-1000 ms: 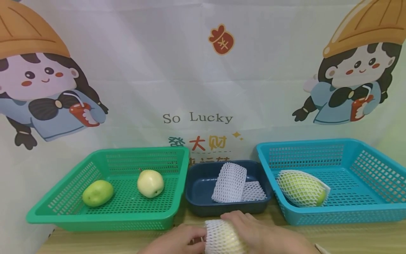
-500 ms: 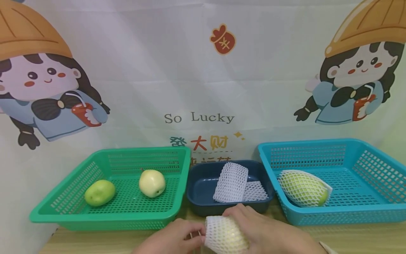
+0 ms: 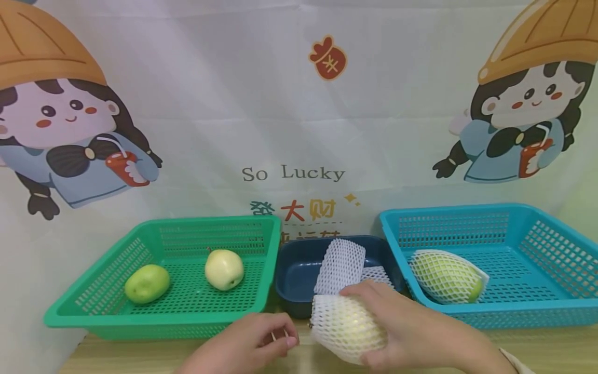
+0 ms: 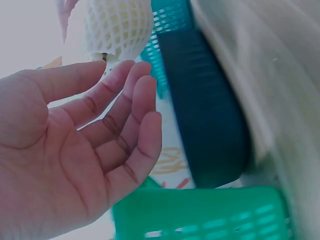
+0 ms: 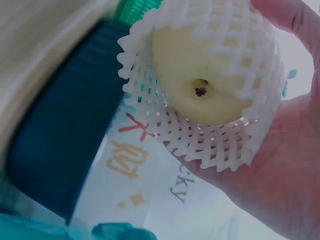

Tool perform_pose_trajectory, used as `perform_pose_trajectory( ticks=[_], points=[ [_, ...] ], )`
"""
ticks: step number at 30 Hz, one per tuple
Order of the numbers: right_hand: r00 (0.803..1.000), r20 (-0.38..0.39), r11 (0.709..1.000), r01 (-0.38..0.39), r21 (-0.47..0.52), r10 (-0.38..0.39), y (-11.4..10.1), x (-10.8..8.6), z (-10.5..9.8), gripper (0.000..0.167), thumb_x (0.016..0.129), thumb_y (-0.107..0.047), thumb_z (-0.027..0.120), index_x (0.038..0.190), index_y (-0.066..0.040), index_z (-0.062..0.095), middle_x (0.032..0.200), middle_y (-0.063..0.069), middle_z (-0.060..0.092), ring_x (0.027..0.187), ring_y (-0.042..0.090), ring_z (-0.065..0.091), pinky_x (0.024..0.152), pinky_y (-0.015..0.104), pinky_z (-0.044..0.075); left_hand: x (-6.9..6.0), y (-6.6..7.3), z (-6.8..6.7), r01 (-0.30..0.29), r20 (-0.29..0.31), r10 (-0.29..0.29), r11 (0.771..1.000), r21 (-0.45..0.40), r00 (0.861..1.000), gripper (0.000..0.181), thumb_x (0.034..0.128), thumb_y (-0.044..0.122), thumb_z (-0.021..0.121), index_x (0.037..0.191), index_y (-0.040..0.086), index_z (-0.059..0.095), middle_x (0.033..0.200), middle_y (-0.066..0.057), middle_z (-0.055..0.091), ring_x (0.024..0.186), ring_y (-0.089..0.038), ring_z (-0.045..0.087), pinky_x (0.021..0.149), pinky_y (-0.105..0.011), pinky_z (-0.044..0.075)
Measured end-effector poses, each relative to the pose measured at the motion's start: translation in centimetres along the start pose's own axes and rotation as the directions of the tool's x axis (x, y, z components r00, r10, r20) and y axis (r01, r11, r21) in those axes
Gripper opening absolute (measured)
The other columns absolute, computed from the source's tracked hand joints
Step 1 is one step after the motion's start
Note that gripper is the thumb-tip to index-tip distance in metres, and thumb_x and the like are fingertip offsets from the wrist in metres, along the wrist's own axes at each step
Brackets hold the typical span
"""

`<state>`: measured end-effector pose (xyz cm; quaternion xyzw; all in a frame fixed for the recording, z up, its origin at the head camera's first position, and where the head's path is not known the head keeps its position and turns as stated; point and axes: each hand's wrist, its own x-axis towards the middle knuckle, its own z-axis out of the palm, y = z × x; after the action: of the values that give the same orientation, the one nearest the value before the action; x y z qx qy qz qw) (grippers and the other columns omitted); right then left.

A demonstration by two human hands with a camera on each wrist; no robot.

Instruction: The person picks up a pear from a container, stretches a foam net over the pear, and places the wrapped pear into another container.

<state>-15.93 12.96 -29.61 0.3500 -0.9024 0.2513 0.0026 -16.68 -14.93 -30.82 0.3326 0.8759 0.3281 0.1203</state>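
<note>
My right hand (image 3: 411, 330) grips a pale yellow pear (image 5: 192, 75) inside a white foam net sleeve (image 3: 343, 327), above the table's front. One end of the pear, with its dark calyx, shows bare through the sleeve's opening in the right wrist view. To the left, my left hand (image 3: 249, 340) hovers apart from the pear, its fingers loosely bent with nothing between them. In the left wrist view, the left hand's fingertips (image 4: 145, 82) lie just below the netted pear.
At left, a green basket (image 3: 154, 324) holds a green fruit (image 3: 147, 284) and a bare pale pear (image 3: 224, 270). Spare foam sleeves (image 3: 341, 267) lie in the dark blue bin (image 3: 299, 278) at centre. A blue basket (image 3: 523, 311) at right holds a netted green fruit (image 3: 444, 278).
My left hand has let go of the sleeve's edge and drawn slightly left. My right hand has lifted the netted pear up and to the right, towards the dark blue bin.
</note>
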Motion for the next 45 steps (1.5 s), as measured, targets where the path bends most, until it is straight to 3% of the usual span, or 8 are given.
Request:
perform_pose_trajectory(
  ticks=[5,8,10,14,17,23,37,45],
  points=[
    [0.995,-0.077,0.996,0.051,-0.073,-0.057,0.5,-0.5,-0.7,0.072,0.068,-0.03,0.075,0.131,-0.023,0.041,0.123,-0.011,0.044,0.111,0.01,0.041,0.08,0.029,0.048,-1.0,1.1,-1.1,0.006,-0.126,0.001,0.998,0.057,0.992,0.008,0.092,0.03,0.057,0.094,0.023,0.061,0.076,0.015,0.058,0.069,0.003,0.051,0.062,-0.019,0.045],
    [0.993,-0.096,0.995,0.061,-0.077,-0.069,0.7,-0.7,-1.1,0.073,0.069,-0.03,0.075,0.133,-0.026,0.039,0.126,-0.012,0.043,0.111,0.01,0.041,0.081,0.029,0.048,-1.7,1.3,-1.7,0.025,-0.252,0.024,0.982,0.189,0.968,0.007,0.0889,0.027,0.062,0.095,0.025,0.06,0.079,0.018,0.057,0.07,0.004,0.05,0.062,-0.019,0.045],
    [0.994,-0.099,0.997,0.045,-0.06,-0.051,0.7,-0.9,-1.5,0.074,0.07,-0.029,0.075,0.134,-0.026,0.038,0.127,-0.012,0.043,0.11,0.009,0.042,0.08,0.027,0.048,-2.1,1.3,-2.1,0.099,-0.327,0.004,0.949,0.298,0.945,0.013,0.0852,0.028,0.067,0.096,0.028,0.059,0.083,0.019,0.056,0.074,0.003,0.051,0.063,-0.02,0.045],
    [0.994,-0.106,0.999,0.017,-0.032,-0.02,0.7,-1.1,-2.1,0.074,0.072,-0.028,0.075,0.136,-0.027,0.037,0.126,-0.012,0.042,0.108,0.009,0.044,0.079,0.026,0.048,-2.9,1.0,-2.8,0.263,-0.412,-0.059,0.849,0.458,0.909,0.027,0.0781,0.033,0.073,0.1,0.033,0.057,0.089,0.019,0.055,0.084,-0.001,0.052,0.069,-0.025,0.046],
    [0.992,-0.13,1.0,-0.008,-0.017,0.005,0.7,-1.2,-2.5,0.075,0.072,-0.027,0.075,0.136,-0.029,0.037,0.127,-0.013,0.041,0.108,0.009,0.044,0.077,0.026,0.048,-3.3,0.4,-3.2,0.321,-0.406,-0.112,0.809,0.493,0.907,0.032,0.0753,0.037,0.075,0.101,0.034,0.057,0.092,0.018,0.055,0.089,-0.006,0.053,0.071,-0.03,0.047],
    [0.975,-0.22,0.999,-0.031,-0.01,0.028,1.0,-1.5,-3.3,0.074,0.073,-0.033,0.077,0.136,-0.031,0.037,0.126,-0.008,0.043,0.104,0.013,0.047,0.073,0.026,0.048,-3.6,-0.5,-3.6,0.35,-0.387,-0.15,0.779,0.521,0.91,0.022,0.0748,0.033,0.075,0.087,0.037,0.058,0.087,0.016,0.056,0.082,-0.007,0.055,0.066,-0.032,0.045],
    [0.937,-0.342,0.998,-0.07,-0.007,0.063,2.9,-2.1,-5.0,0.077,0.072,-0.03,0.078,0.138,-0.026,0.037,0.127,0.005,0.046,0.101,0.025,0.051,0.064,0.033,0.049,-3.4,-1.4,-3.6,0.355,-0.364,-0.174,0.777,0.521,0.915,0.024,0.0744,0.034,0.075,0.084,0.04,0.055,0.085,0.018,0.054,0.08,-0.006,0.054,0.062,-0.031,0.043],
    [0.912,-0.367,0.982,-0.183,0.038,0.184,4.6,-2.8,-6.5,0.08,0.075,-0.03,0.077,0.142,-0.023,0.033,0.131,0.014,0.041,0.101,0.034,0.049,0.059,0.035,0.05,-3.6,-1.4,-3.5,0.344,-0.362,-0.16,0.775,0.53,0.918,0.023,0.0753,0.032,0.075,0.084,0.039,0.054,0.084,0.018,0.052,0.081,-0.006,0.054,0.06,-0.029,0.043]
  ],
)
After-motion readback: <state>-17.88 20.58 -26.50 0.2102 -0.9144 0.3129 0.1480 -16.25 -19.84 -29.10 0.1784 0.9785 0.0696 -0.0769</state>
